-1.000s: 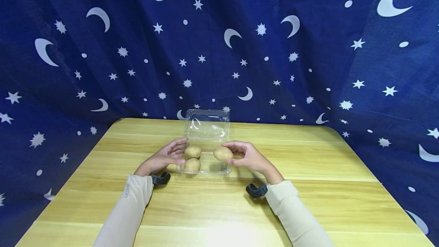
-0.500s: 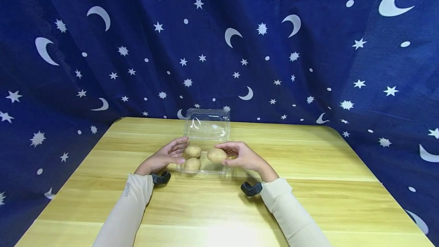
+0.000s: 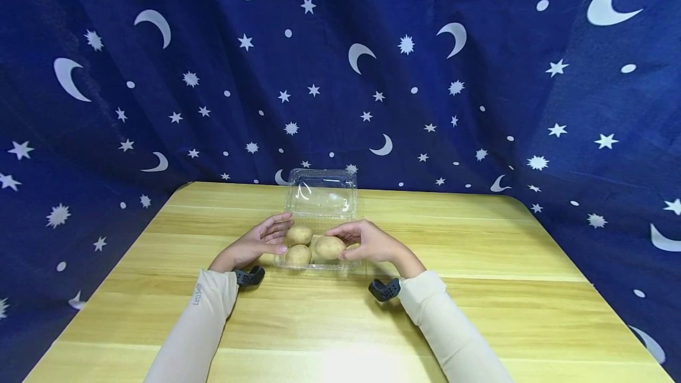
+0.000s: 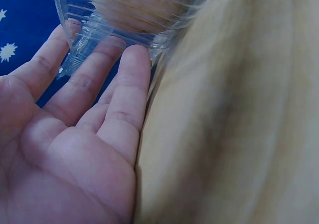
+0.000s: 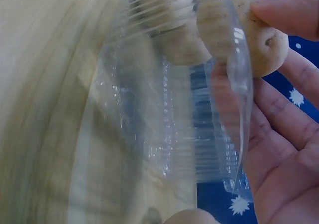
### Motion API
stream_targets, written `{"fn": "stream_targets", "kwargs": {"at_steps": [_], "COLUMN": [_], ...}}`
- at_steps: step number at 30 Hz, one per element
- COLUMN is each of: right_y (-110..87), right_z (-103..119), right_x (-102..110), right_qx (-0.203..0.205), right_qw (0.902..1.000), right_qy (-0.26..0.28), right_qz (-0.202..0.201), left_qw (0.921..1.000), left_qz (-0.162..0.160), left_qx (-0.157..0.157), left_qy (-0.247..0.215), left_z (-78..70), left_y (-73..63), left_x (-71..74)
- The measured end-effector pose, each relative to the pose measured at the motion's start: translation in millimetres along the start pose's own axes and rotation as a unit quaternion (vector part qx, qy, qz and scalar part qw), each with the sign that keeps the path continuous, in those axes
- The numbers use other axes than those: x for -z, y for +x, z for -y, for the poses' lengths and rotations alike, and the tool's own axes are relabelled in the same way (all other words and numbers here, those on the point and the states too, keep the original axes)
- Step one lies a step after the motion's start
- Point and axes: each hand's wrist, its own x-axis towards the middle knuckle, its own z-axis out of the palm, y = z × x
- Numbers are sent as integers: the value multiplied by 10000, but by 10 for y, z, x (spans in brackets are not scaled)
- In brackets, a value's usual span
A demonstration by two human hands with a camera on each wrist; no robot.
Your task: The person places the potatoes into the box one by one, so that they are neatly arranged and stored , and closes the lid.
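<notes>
A clear plastic clamshell container (image 3: 319, 266) sits on the table, its lid (image 3: 321, 194) raised at the back. Two potatoes lie in its left side, a rear potato (image 3: 300, 235) and a front potato (image 3: 298, 255). My right hand (image 3: 375, 244) pinches a third potato (image 3: 330, 247) between thumb and fingers, over the container's right half. In the right wrist view this potato (image 5: 269, 42) stands above the clear rim. My left hand (image 3: 255, 245) is at the container's left side; in the left wrist view, its extended fingers (image 4: 124, 84) touch the ribbed wall.
The wood-patterned table (image 3: 298, 324) spreads around the container. Behind it hangs a dark blue curtain (image 3: 330, 111) with moons and stars. Black wrist straps (image 3: 384, 290) are on both wrists. A tan rounded thing (image 5: 192, 217), mostly cut off, shows low in the right wrist view.
My right hand has moved left and slightly down with its potato, from the container's right edge to nearer the other two potatoes. The left hand and container have stayed in place.
</notes>
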Motion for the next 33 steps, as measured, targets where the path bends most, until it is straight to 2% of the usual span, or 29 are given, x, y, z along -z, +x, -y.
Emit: {"fn": "stream_targets", "kwargs": {"at_steps": [10, 24, 33], "right_y": [85, 98, 101], "right_z": [59, 94, 92], "right_x": [-32, -54, -56], "right_qx": [-129, -254, -346], "right_qw": [9978, 9965, 9930], "right_qy": [-457, -498, -878], "right_qz": [468, 614, 717], "left_qw": [10000, 9999, 10000], "left_qz": [-6, -17, -13], "left_qx": [11, 87, 81], "left_qy": [50, 48, -9], "left_z": [-14, -3, 2], "left_y": [-3, 9, 2], "left_x": [-9, 1, 5]}}
